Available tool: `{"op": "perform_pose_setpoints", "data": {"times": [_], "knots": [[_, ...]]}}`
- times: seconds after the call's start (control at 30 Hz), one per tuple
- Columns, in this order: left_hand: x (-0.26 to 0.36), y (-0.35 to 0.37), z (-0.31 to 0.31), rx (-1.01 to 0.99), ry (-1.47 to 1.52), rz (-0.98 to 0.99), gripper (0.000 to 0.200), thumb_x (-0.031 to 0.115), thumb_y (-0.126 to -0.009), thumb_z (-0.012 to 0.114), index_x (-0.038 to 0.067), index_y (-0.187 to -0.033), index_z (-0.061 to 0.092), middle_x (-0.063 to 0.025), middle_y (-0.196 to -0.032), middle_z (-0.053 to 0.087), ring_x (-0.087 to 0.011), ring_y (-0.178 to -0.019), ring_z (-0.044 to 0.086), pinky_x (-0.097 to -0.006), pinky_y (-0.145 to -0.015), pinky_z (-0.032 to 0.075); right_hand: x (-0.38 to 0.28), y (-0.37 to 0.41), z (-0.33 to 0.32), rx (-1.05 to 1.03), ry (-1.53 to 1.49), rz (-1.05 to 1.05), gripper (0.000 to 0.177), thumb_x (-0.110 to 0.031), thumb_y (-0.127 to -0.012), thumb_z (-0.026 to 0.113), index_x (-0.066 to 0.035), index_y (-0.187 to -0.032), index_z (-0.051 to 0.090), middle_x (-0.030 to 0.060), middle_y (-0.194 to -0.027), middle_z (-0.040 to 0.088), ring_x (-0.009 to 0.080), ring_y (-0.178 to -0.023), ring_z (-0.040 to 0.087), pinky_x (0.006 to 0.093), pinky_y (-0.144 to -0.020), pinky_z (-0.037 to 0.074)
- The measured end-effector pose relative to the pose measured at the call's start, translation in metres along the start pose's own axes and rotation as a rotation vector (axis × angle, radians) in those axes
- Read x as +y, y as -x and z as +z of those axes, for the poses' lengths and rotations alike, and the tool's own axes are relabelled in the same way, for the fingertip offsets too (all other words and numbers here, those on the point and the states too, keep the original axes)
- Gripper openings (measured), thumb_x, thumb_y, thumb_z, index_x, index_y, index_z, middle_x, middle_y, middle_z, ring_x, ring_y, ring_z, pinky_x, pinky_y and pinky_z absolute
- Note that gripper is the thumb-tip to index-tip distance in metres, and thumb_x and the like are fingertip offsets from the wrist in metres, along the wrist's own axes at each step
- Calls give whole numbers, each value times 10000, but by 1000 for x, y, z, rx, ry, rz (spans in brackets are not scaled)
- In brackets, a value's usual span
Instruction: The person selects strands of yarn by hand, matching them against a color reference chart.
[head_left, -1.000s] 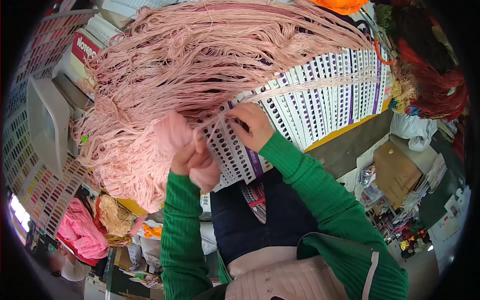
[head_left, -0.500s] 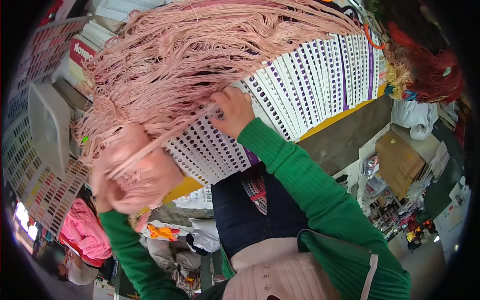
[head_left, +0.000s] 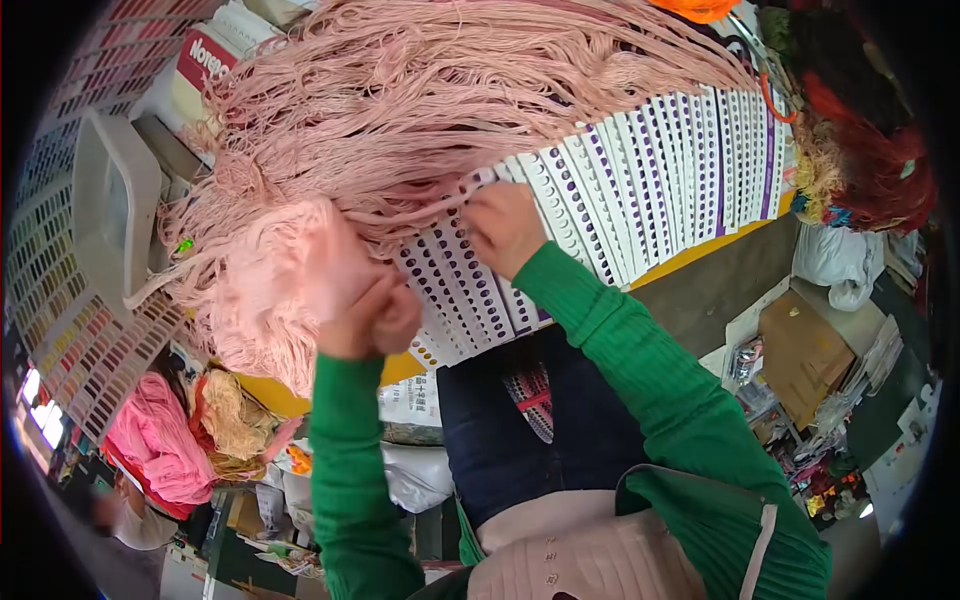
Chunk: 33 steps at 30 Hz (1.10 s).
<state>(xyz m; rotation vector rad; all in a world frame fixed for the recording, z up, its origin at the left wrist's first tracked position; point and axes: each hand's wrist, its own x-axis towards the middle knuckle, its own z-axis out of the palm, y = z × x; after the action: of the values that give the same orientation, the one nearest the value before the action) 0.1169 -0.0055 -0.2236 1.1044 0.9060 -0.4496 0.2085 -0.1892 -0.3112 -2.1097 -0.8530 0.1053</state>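
Thumb and fingers closed, my right hand (head_left: 505,228) pinches a pink thread strand at the edge of a white card with rows of dark-ringed holes (head_left: 455,270). My left hand (head_left: 372,315) is smeared by motion, its fingers curled, against the right side of a loose pale pink thread bundle (head_left: 275,285). What those fingers hold is hidden. Long pink thread hanks (head_left: 400,100) spread from the overlapping hole cards (head_left: 640,180) across the tabletop. Strands lie between the bundle and the card under my right hand.
A translucent plastic tray (head_left: 115,205) stands at the left beside colour sample sheets (head_left: 50,290). A notepad (head_left: 205,60) lies behind the hanks. Orange-handled scissors (head_left: 770,100) are at the far right, near red and yellow threads (head_left: 850,150). Bright pink yarn (head_left: 160,440) sits lower left.
My left hand has moved right, from the bundle's outer left side to its right side near the cards. My right hand stays at the card edge. The view has shifted slightly.
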Motion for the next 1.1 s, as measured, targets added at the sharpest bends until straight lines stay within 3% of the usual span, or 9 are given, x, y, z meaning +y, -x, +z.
{"op": "perform_pose_setpoints", "data": {"times": [0.1,0.27,0.37,0.5,0.6,0.73,0.8,0.9,1.1], "knots": [[-12,-31,37,105,-68,55,125,154,-744,547,39,-796,551,-13,-582,478,-86,-502,444,-180,-450,338,0,-7,2,73,13,96,273,-36,-534,556,-48,-807,546,56,-783,476,224,-767,452,351,-674,329],[-47,-70,39,260,-398,431,290,155,-670,632,-13,-888,542,-85,-841,575,-169,-793,534,-276,-744,388,-8,-7,3,89,8,71,319,-91,-537,597,-56,-847,532,48,-805,468,219,-777,447,335,-687,314],[-67,-87,31,386,-609,587,343,146,-659,641,-31,-926,520,-102,-879,560,-182,-811,527,-280,-739,391,-7,-4,3,20,11,90,416,-185,-511,646,-67,-890,521,47,-872,460,205,-833,430,338,-722,294],[-53,-80,39,368,-584,615,365,152,-662,641,-32,-947,507,-114,-913,546,-195,-830,520,-284,-742,391,-12,-6,3,-21,42,122,458,-200,-473,654,-68,-891,521,48,-900,459,205,-861,424,337,-744,275],[-30,-66,39,56,-308,124,324,198,-702,608,7,-949,520,-111,-885,550,-198,-802,525,-276,-724,395,-12,-9,-1,-14,5,155,448,-179,-462,641,-69,-879,521,47,-894,465,211,-853,436,331,-745,270],[-33,-73,35,0,-411,204,307,180,-698,596,28,-954,523,-105,-888,550,-203,-824,519,-289,-736,389,-13,-11,-5,-34,-90,204,406,-172,-478,612,-73,-861,521,39,-889,473,202,-856,438,323,-740,268],[-26,-70,45,140,-681,474,326,157,-667,599,29,-956,519,-99,-918,544,-206,-877,505,-297,-777,372,-13,-12,-5,-29,-81,210,399,-175,-478,609,-77,-854,521,36,-883,475,200,-852,439,323,-740,267],[-30,-72,31,242,-857,527,359,140,-631,604,15,-955,513,-101,-946,537,-219,-926,486,-307,-822,348,-14,-13,-3,-29,-51,215,393,-181,-479,606,-86,-851,522,33,-881,474,197,-852,436,320,-743,264],[-9,-39,1,162,-393,344,373,2,-603,570,-15,-967,492,-87,-933,526,-172,-880,496,-266,-763,386,-14,-10,-1,-97,13,229,416,-214,-503,599,-79,-888,515,35,-919,451,188,-894,400,320,-763,254]]}}
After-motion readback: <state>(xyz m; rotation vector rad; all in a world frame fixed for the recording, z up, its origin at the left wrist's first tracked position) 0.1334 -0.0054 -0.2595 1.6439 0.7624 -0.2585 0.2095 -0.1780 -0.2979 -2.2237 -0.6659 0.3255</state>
